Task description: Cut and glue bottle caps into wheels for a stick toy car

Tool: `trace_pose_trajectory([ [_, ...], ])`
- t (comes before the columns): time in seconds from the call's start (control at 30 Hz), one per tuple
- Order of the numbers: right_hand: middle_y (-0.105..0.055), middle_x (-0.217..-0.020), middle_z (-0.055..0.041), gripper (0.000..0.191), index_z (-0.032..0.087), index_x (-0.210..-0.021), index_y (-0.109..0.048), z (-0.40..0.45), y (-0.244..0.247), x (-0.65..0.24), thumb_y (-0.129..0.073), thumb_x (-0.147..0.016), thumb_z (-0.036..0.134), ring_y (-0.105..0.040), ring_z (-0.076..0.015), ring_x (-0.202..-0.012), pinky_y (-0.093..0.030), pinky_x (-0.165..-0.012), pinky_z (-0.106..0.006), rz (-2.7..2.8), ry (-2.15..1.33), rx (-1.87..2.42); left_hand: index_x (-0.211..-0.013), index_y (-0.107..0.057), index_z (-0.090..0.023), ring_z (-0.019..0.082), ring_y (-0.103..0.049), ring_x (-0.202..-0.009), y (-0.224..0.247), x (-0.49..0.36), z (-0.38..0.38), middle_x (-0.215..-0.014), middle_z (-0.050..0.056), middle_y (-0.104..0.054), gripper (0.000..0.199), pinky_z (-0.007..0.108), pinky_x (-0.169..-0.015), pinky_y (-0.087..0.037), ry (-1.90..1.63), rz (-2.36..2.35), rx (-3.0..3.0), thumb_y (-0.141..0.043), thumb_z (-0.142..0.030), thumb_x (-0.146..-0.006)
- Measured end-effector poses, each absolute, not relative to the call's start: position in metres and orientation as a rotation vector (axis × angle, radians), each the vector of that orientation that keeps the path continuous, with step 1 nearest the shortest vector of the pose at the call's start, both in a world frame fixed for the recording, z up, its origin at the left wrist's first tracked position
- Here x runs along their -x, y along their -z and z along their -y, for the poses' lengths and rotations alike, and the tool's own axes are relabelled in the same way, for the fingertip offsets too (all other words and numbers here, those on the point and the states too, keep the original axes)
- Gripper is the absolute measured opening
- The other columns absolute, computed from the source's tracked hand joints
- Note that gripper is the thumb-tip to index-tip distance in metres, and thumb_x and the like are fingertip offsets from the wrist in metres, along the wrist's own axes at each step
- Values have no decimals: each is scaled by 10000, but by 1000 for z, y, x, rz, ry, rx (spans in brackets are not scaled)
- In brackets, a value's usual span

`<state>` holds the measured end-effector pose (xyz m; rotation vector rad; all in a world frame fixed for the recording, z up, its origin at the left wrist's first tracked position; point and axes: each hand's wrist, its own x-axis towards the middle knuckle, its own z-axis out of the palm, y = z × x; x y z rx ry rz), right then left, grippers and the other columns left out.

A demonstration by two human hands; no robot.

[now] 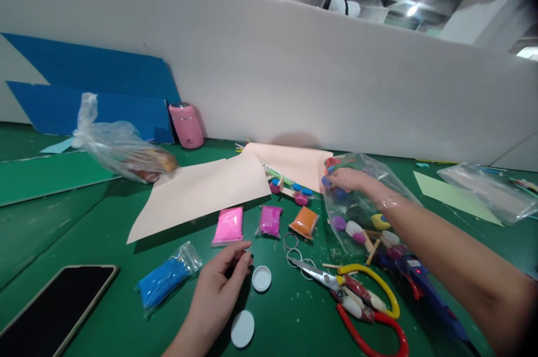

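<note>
My left hand (222, 284) rests low on the green table, its fingers loosely curled, thumb and forefinger a little apart, nothing visible between them. Beside it lie a white round cap (261, 278), a white disc (242, 329) and a blue clay packet (168, 278). My right hand (348, 179) reaches over to a clear plastic bag (357, 163). Its fingertips close on a small blue piece (326, 181), partly hidden by the fingers. Near them are a red piece (332, 161) and another blue piece (339, 193). Purple, white and yellow lumps lie further down the bag.
Pink (229, 225), magenta (270, 220) and orange (305, 222) packets form a row. Scissors (332, 281) lie beside several rings (294, 256); a blue glue gun (432, 290) is under my right forearm. A phone (54, 312), pale paper (202, 189) and pink flask (187, 126) lie leftward.
</note>
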<state>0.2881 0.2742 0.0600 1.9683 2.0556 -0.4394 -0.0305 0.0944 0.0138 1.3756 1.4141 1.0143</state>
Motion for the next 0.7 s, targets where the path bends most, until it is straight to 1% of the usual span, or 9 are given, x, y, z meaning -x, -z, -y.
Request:
trace_pose_trajectory([
  [0.33,-551,-1044,-52,250,151,-1062,-513,-275,-58,-288,-493,-844,271,-568,-175,-851,-479,-708,-360,-1974,663,-1956,-953,-573,-148,200,-613,-715,-14,30,-95,-789,60,-654,296,335,-684,-480,-969,-1432,-1425,-486,-352,-757],
  [0.47,-560,-1040,-53,200,185,-1027,-537,-276,-63,-289,-458,-863,268,-569,-148,-818,-484,-697,-323,-1973,728,-1959,-940,-587,-155,212,-618,-742,-13,31,-94,-796,63,-667,289,344,-701,-480,-967,-1442,-1422,-497,-351,-747],
  [0.57,-571,-1031,-47,168,209,-971,-565,-280,-64,-286,-442,-871,265,-566,-142,-814,-482,-697,-306,-1989,730,-1999,-919,-604,-165,216,-622,-752,-12,31,-94,-795,59,-676,275,338,-690,-486,-988,-1445,-1420,-517,-345,-730],
  [0.7,-563,-1048,-54,180,196,-1004,-551,-286,-60,-280,-464,-861,262,-563,-161,-846,-477,-713,-335,-2087,644,-2119,-888,-618,-179,204,-628,-709,-14,30,-94,-757,42,-680,255,324,-663,-493,-1014,-1453,-1407,-528,-342,-714],
])
